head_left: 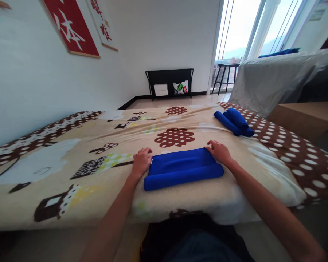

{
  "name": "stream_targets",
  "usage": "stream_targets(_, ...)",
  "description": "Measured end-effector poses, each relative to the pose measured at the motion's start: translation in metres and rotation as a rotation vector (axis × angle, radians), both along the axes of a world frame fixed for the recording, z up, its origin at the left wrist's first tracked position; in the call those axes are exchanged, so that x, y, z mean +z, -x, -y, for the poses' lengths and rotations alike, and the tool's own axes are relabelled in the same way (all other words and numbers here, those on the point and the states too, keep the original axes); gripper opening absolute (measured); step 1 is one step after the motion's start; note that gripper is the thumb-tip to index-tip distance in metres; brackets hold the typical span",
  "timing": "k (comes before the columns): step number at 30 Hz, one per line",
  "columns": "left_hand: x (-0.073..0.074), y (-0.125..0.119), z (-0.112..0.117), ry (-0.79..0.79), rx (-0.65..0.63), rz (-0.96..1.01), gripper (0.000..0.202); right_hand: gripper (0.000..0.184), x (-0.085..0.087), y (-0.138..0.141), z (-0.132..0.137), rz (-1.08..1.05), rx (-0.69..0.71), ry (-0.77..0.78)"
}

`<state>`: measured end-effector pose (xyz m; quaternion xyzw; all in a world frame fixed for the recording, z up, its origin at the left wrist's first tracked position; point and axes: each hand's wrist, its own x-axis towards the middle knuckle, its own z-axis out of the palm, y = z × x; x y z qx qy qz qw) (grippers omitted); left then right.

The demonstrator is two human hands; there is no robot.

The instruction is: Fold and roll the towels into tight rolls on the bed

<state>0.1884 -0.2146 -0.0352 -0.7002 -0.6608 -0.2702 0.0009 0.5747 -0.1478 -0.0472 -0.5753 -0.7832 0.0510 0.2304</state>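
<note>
A blue cloth (183, 160) lies in front of me, its near edge rolled into a tube and its far part flat. My left hand (142, 160) is at the far left corner, fingers curled in against the edge beside a small white tag. At the far right corner, my right hand (219, 151) pinches the edge between thumb and fingers. Farther off to the right rest more rolled blue cloths (233, 122), apart from both hands. Everything blue here lies on a cream patterned blanket (112, 203).
Brown polka-dot borders (303, 156) run along the blanket's sides. A cardboard box (306, 112) and a plastic-covered piece of furniture (273, 80) stand at the right. Near the far wall are a black rack (169, 78) and a dark stool (226, 72). Scrolls (71, 29) hang at left.
</note>
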Motion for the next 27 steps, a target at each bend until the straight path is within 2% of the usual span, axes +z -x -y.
stream_targets(2, 0.009, -0.017, 0.011, 0.014, -0.093, -0.018, 0.029, 0.039, 0.008, 0.01, 0.011, 0.0, 0.11, -0.019)
stream_targets(4, 0.018, -0.04, 0.02, 0.104, -0.35, -0.041, 0.036, 0.041, 0.014, 0.029, 0.024, 0.016, 0.332, 0.015)
stream_targets(6, 0.025, -0.063, 0.024, 0.266, -0.66, -0.055, 0.04, 0.041, 0.018, 0.049, 0.035, 0.041, 0.609, 0.13)
stream_targets(7, 0.027, -0.071, 0.024, 0.353, -0.777, -0.056, 0.041, 0.041, 0.019, 0.057, 0.039, 0.049, 0.721, 0.205)
stream_targets(8, 0.027, -0.075, 0.024, 0.429, -0.842, -0.054, 0.042, 0.042, 0.019, 0.06, 0.04, 0.052, 0.793, 0.279)
stream_targets(9, 0.026, -0.074, 0.023, 0.486, -0.85, -0.052, 0.043, 0.043, 0.019, 0.06, 0.04, 0.049, 0.815, 0.339)
stream_targets(11, 0.022, -0.059, 0.022, 0.545, -0.774, -0.059, 0.045, 0.045, 0.017, 0.044, 0.036, 0.038, 0.74, 0.398)
stream_targets(16, 0.011, 0.018, 0.037, 0.572, -0.425, -0.117, 0.051, 0.054, 0.008, -0.035, 0.022, 0.08, 0.456, 0.415)
stream_targets(18, 0.01, 0.034, 0.054, 0.502, -0.299, -0.145, 0.052, 0.059, 0.007, -0.055, 0.026, 0.086, 0.361, 0.391)
stream_targets(20, 0.012, 0.032, 0.077, 0.333, -0.239, -0.168, 0.05, 0.06, 0.008, -0.063, 0.041, 0.068, 0.313, 0.329)
stream_targets(23, 0.016, 0.005, 0.115, 0.03, -0.295, -0.222, 0.041, 0.049, 0.015, -0.057, 0.078, 0.054, 0.387, 0.155)
stream_targets(25, 0.017, -0.016, 0.134, -0.089, -0.353, -0.287, 0.038, 0.04, 0.017, -0.05, 0.102, 0.076, 0.466, 0.024)
stream_targets(27, 0.012, -0.032, 0.143, -0.13, -0.367, -0.352, 0.044, 0.04, 0.014, -0.042, 0.117, 0.11, 0.497, -0.079)
